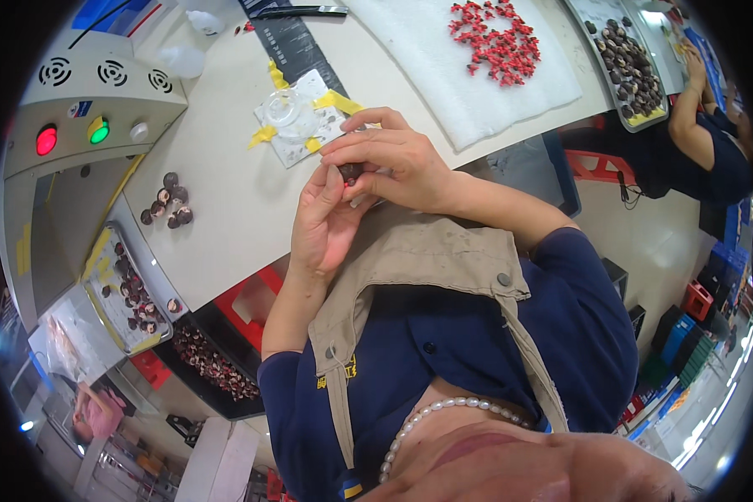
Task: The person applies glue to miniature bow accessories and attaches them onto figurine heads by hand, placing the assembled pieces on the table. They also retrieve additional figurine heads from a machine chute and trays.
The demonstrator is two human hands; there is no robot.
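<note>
Both my hands meet over the near edge of the white table. Between the fingertips is a small dark brown round piece (350, 172) with a bit of red at its lower side. My left hand (325, 219) pinches it from the left, thumb up against it. From above and the right, my right hand (402, 163) curls its fingers around the same piece. Just beyond the fingers, a clear round dish (286, 109) sits on a white square plate (297, 152) fixed with yellow tape. Fingers hide part of the piece.
Several brown-and-pale round pieces (176, 194) lie at left beside a machine with red and green buttons (100, 130). Trays of similar pieces stand lower left (92, 293) and far right (640, 125). Small red parts (498, 46) lie on white foam (443, 92). Another person (699, 138) works at right.
</note>
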